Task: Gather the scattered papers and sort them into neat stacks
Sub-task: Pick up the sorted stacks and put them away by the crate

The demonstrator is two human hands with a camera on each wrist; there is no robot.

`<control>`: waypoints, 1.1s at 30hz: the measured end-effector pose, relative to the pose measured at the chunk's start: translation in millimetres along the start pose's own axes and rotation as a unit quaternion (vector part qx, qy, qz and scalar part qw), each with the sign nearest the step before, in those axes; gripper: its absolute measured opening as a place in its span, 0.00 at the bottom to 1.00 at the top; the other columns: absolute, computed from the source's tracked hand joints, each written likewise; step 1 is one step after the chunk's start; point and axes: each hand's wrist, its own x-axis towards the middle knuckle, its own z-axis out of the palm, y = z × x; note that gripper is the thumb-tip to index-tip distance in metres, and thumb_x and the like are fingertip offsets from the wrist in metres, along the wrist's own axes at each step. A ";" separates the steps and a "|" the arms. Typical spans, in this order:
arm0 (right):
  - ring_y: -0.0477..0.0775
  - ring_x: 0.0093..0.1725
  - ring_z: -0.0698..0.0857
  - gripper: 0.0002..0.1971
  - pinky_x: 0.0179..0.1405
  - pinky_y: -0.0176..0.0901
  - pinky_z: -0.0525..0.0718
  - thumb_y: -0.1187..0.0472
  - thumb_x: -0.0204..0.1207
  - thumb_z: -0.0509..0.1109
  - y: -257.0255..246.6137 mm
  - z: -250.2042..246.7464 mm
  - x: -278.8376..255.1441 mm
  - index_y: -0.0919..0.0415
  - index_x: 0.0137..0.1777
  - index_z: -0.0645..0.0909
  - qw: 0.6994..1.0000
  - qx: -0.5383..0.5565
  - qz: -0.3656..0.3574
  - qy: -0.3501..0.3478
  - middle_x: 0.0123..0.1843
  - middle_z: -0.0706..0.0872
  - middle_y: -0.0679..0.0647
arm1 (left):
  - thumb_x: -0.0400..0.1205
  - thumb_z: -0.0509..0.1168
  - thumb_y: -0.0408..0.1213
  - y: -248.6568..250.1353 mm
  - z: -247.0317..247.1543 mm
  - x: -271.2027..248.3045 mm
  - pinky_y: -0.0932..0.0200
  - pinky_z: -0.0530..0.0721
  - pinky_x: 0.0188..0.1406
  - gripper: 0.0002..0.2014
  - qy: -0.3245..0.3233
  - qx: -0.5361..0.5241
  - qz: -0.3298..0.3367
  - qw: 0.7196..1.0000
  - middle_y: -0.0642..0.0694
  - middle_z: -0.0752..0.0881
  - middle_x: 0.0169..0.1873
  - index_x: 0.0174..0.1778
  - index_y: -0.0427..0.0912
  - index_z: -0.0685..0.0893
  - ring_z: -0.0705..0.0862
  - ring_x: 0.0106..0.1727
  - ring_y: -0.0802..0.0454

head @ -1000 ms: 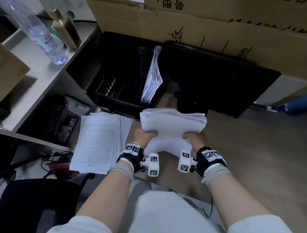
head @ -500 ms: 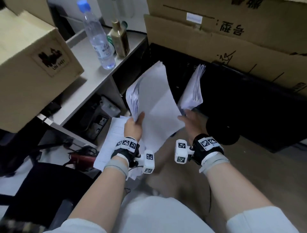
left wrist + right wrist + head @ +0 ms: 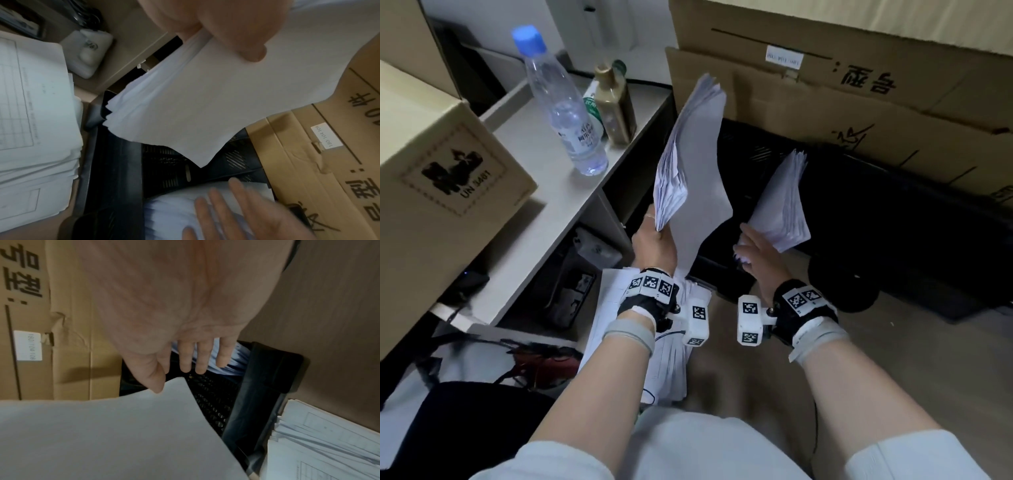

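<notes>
Left hand [image 3: 654, 245] sits centre-frame in head view, its grip closed round the lower end of a thick sheaf of papers [image 3: 695, 164]; thumb pinned on the blank top sheet in left wrist view. The sheaf stands nearly upright, fanned edges to the left, top corner reaching up toward the cardboard boxes [image 3: 859, 102] at upper right. It hangs over the black mesh tray [image 3: 750, 150] w/o touching it, as far as the frames show.

Right hand [image 3: 760, 255] is just right of centre, grip loose: fingers [image 3: 202, 356] straight and spread, lying flat against a second stack of papers [image 3: 784, 202] that leans upright inside the tray. Nothing curled round it; the hand only touches the stack's lower part. Wrist views blurred there, so exact contact is hard to read.

A third pile, printed sheets w/ table lines [image 3: 640, 342], lies flat on the floor at lower centre-left, partly under the left forearm, just beside the tray's near edge. Its edges are uneven.

Upper left: a pale surface [image 3: 558, 192] carries a clear water bottle w/ blue cap [image 3: 565, 116], a brownish bottle [image 3: 616, 102] just right of it, and a cardboard box marked UN 3481 [image 3: 445, 185] at the far left. Below the surface, in shadow, some cables and a white device [image 3: 595, 250].
</notes>
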 end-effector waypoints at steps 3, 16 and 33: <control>0.51 0.83 0.65 0.33 0.80 0.50 0.67 0.64 0.83 0.66 -6.1 3.8 15.7 0.50 0.86 0.59 1.000 0.000 -0.002 0.014 0.86 0.63 0.52 | 0.90 0.58 0.38 -3.7 7.1 2.4 0.56 0.70 0.41 0.13 -0.012 -0.018 -0.005 1.000 0.46 0.77 0.33 0.54 0.32 0.83 0.74 0.38 0.42; 0.55 0.49 0.83 0.17 0.49 0.47 0.81 0.66 0.77 0.71 3.5 -11.5 47.6 0.57 0.64 0.77 0.994 0.001 0.015 0.107 0.51 0.83 0.56 | 0.87 0.63 0.29 0.7 23.7 -7.2 0.57 0.70 0.31 0.08 -0.045 -0.064 0.037 0.996 0.50 0.75 0.25 0.43 0.30 0.83 0.69 0.28 0.52; 0.44 0.72 0.78 0.26 0.68 0.49 0.75 0.54 0.82 0.67 -30.9 33.4 61.9 0.35 0.78 0.69 0.999 -0.002 0.015 -0.046 0.74 0.78 0.40 | 0.84 0.66 0.50 2.1 9.9 6.1 0.56 0.81 0.47 0.07 -0.056 -0.149 -0.006 0.987 0.49 0.86 0.42 0.43 0.55 0.85 0.81 0.43 0.53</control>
